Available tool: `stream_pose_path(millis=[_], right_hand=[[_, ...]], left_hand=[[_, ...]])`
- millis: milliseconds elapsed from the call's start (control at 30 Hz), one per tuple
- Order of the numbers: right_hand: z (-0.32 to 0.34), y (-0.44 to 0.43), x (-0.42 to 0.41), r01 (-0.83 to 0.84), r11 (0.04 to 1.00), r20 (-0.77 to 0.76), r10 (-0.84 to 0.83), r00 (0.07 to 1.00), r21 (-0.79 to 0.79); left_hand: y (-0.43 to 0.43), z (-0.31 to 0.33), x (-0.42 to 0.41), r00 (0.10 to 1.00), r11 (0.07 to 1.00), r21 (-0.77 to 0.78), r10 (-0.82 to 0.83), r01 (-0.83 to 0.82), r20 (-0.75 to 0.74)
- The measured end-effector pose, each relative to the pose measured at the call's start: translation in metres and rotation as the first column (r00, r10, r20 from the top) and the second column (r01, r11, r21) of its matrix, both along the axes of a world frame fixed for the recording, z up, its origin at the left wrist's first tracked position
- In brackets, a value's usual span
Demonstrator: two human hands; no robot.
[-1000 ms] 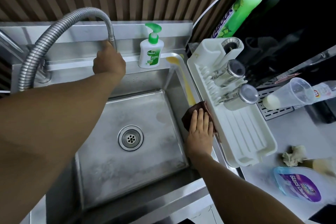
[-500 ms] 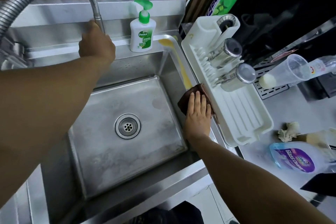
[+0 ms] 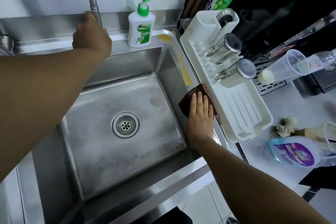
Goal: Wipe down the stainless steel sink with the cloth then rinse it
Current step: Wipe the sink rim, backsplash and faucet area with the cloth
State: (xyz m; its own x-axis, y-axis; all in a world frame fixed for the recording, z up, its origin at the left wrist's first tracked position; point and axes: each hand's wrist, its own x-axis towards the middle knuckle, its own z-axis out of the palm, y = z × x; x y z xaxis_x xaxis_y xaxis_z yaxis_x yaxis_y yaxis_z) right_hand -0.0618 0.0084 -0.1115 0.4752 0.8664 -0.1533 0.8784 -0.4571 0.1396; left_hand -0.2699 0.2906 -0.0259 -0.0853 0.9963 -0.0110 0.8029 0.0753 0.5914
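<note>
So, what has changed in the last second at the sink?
Little has changed: mainly the camera view shifted. The right hand still presses the brown cloth flat on the sink's right rim, just below the yellow streak. The left hand still holds the hose end. No water runs.

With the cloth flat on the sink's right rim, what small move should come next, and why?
Probably slide the brown cloth under the right hand away along the sink rim into the yellow streak, which lies unwiped just beyond it. The left hand holds the faucet hose; no water is visible.
</note>
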Motion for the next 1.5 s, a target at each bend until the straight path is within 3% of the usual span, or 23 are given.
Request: stream_pose_path(millis=[167, 400, 600, 867, 1200, 1500], right_hand=[[0.002, 0.039, 0.000, -0.012, 1.000, -0.024, 0.012, 1.000, 0.000], [-0.003, 0.005, -0.008, 0.012, 0.998, -0.040, -0.009, 0.999, 0.066], [-0.004, 0.031, -0.007, 0.011, 0.996, -0.035, -0.008, 0.999, 0.094], [0.000, 0.084, -0.001, -0.022, 0.999, -0.069, 0.025, 0.997, 0.041], [-0.013, 0.029, -0.006, 0.025, 0.998, -0.028, -0.023, 0.999, 0.056], [-0.011, 0.080, -0.001, 0.001, 0.999, -0.023, 0.000, 1.000, 0.054]], left_hand=[[0.000, 0.000, 0.000, 1.000, 1.000, 0.000, -0.006, 0.006, -0.011], [0.001, 0.000, 0.000, 1.000, 1.000, 0.004, -0.023, 0.023, -0.011], [-0.001, 0.002, 0.000, 0.999, 0.999, 0.009, -0.033, 0.034, -0.012], [0.000, 0.003, 0.000, 1.000, 1.000, -0.009, -0.026, 0.026, -0.005], [0.000, 0.004, -0.002, 0.998, 0.998, -0.011, -0.055, 0.055, -0.005], [0.000, 0.004, -0.001, 0.998, 0.998, -0.005, -0.066, 0.066, -0.010]])
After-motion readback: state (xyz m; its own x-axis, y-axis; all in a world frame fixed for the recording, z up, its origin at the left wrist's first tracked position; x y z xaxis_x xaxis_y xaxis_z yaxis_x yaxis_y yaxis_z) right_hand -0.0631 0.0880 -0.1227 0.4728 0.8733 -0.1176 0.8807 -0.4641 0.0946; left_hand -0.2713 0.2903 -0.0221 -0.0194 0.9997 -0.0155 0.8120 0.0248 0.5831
